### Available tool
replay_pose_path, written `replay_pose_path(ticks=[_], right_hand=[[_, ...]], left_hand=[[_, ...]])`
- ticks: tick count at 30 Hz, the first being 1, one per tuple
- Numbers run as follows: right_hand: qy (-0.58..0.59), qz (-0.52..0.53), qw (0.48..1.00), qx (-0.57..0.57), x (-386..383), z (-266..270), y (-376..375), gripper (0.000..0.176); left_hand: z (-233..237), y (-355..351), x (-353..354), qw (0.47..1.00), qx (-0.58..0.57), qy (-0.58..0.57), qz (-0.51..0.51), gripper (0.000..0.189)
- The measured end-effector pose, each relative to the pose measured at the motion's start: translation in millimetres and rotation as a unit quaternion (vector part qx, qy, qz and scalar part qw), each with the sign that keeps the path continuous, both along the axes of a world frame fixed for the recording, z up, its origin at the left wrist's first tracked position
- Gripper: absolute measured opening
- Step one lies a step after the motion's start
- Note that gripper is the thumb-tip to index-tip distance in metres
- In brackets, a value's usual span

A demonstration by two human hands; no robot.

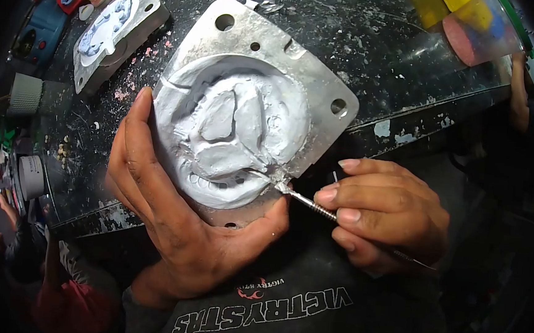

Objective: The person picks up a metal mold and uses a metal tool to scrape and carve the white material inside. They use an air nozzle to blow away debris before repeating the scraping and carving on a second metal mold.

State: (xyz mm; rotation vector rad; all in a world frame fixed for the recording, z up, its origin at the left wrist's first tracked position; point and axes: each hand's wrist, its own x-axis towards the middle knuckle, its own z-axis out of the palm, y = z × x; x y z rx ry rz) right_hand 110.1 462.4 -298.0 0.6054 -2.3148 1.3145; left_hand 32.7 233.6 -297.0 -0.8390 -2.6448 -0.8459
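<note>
My left hand (174,216) is wrapped round the lower left of a metal dental flask half (313,77), thumb along the bottom edge. White plaster (290,103) fills the flask's round well, with a dental impression shape and tooth hollows in it. My right hand (393,215) pinches a thin metal dental carver (314,205) with a ribbed grip. Its working end touches the plaster at the lower right rim, where whitish scraps cling to the tool. The carver's other pointed end sticks out below my right fingers.
A second flask half (122,39) with plaster lies at the upper left on the scratched black table (363,25). Pink crumbs (121,94) are scattered beside it. A clear container with a pink piece (458,40) stands at the upper right. Other people's arms (520,91) show at both sides.
</note>
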Motion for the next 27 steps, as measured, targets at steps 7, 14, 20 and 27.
replay_pose_path(ticks=[7, 14, 20, 27], right_hand=[[0.010, 0.006, 1.000, -0.003, -6.7, 0.5, -1.0, 0.025], [0.014, -0.003, 0.999, -0.039, -8.2, -5.9, -6.4, 0.022], [0.025, -0.034, 0.996, -0.083, -7.0, -17.4, -18.8, 0.023], [0.066, -0.105, 0.992, 0.032, -0.5, -10.3, -37.8, 0.035]], left_hand=[[5.4, 2.1, -2.1, 1.000, -0.017, 0.000, 0.010, 0.113], [7.5, 2.6, -4.9, 1.000, -0.020, -0.018, 0.012, 0.112], [5.9, 2.3, -5.9, 1.000, -0.016, -0.011, 0.005, 0.111], [5.8, 3.6, -3.6, 0.999, -0.043, 0.027, 0.002, 0.112]])
